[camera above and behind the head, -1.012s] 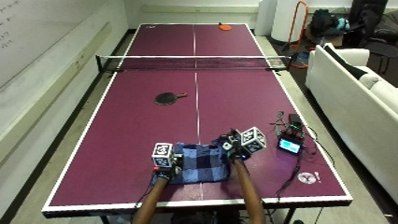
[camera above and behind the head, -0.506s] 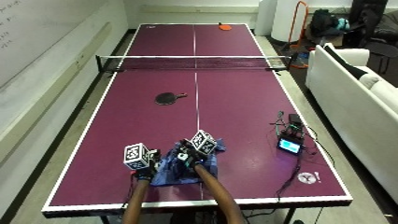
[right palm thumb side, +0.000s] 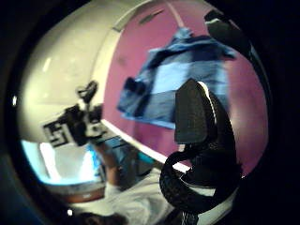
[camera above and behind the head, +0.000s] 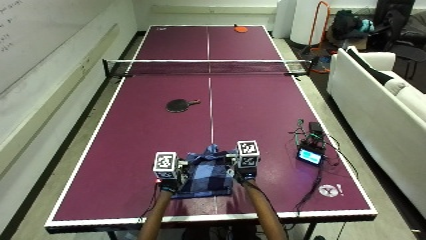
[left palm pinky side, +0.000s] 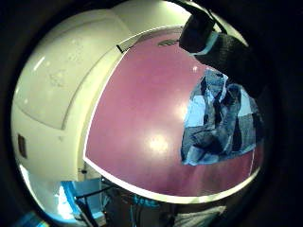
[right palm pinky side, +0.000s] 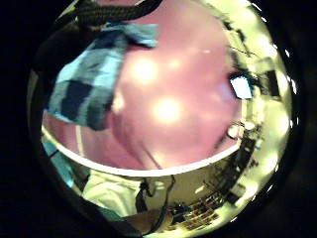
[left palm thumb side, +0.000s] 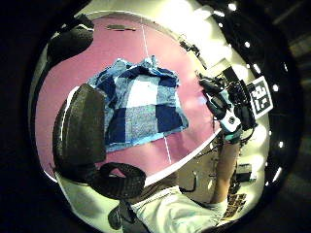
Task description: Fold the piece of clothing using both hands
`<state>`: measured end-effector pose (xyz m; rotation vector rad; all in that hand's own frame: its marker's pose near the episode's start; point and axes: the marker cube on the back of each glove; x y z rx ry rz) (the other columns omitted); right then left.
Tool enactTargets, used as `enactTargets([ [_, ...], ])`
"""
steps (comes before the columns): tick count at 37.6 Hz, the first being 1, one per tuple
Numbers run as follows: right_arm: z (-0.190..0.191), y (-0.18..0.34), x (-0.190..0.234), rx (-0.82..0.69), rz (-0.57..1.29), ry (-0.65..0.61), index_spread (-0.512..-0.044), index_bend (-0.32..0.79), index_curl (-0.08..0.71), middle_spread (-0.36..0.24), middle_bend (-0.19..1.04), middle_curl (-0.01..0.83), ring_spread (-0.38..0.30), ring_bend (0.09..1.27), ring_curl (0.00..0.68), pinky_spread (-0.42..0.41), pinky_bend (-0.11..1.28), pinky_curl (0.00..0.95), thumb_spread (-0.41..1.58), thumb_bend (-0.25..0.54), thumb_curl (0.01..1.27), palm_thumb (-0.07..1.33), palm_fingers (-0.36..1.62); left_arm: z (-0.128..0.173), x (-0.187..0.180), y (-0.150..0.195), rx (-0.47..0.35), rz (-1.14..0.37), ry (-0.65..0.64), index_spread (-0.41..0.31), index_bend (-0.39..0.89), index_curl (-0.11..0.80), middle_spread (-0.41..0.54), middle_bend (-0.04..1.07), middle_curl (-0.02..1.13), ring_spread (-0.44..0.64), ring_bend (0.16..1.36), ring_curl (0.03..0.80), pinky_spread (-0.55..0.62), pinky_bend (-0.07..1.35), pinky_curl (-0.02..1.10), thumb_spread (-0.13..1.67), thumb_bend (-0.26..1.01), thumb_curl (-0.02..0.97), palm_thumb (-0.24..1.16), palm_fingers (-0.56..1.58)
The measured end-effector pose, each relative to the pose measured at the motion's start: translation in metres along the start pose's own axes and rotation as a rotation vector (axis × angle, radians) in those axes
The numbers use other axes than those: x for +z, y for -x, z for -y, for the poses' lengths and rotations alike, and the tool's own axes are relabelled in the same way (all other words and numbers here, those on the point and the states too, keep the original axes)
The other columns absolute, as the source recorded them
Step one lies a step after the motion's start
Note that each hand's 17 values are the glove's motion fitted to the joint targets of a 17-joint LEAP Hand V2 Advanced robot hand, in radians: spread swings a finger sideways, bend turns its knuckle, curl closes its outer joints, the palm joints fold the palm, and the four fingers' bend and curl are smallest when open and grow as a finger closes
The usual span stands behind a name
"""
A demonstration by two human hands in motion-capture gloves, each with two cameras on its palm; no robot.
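Observation:
A blue and white checked cloth [camera above and behind the head: 208, 175] lies folded into a narrow rectangle on the purple table [camera above and behind the head: 133, 150], close to its near edge. My left hand [camera above and behind the head: 168, 184] is just to the left of the cloth and my right hand [camera above and behind the head: 243, 175] just to the right. Neither touches it. The left thumb side palm view shows the cloth [left palm thumb side: 141, 104] lying flat by itself, with the right hand [left palm thumb side: 226, 109] off to its side. The cloth [left palm pinky side: 220, 118] [right palm pinky side: 89, 79] [right palm thumb side: 178, 79] also lies free in the other palm views. Both hands' fingers look relaxed and hold nothing.
A black paddle [camera above and behind the head: 180, 105] lies mid-table beyond the cloth, before the net [camera above and behind the head: 208, 67]. An orange paddle [camera above and behind the head: 240, 29] sits at the far end. A small device with a lit screen [camera above and behind the head: 310, 156] and cables lies near the right edge. A white sofa [camera above and behind the head: 386, 115] stands to the right.
The right hand carried the cloth's right side over to the left, let go and moved back to the right. The cloth is now narrower, and both hands are off it.

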<state>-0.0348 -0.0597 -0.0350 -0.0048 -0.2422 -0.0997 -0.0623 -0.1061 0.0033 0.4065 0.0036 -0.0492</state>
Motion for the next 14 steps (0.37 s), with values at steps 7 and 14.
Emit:
enactTargets([
  [7,0.005,-0.053,0.006,0.152,-0.279,-0.071,-0.354,0.16,0.277,-0.103,0.19,0.401,-0.009,0.25,0.298,0.173,0.42,0.338,1.34,-0.018,0.33,0.64,0.43,0.002,0.001,-0.028,0.047,0.021,0.015,-0.171,0.17,0.416,-0.108,0.16,0.34,0.00,0.51,0.353,0.36,0.19,0.32,1.43,0.00,0.221,0.32,0.61],
  [14,0.007,-0.064,0.015,0.135,-0.243,-0.118,-0.352,0.13,0.271,-0.093,0.18,0.385,0.023,0.25,0.290,0.211,0.42,0.329,1.34,-0.013,0.32,0.64,0.38,-0.019,0.009,-0.051,0.076,-0.084,0.151,-0.170,0.17,0.414,-0.100,0.15,0.33,0.01,0.51,0.351,0.36,0.19,0.32,1.41,-0.01,0.225,0.31,0.61],
])
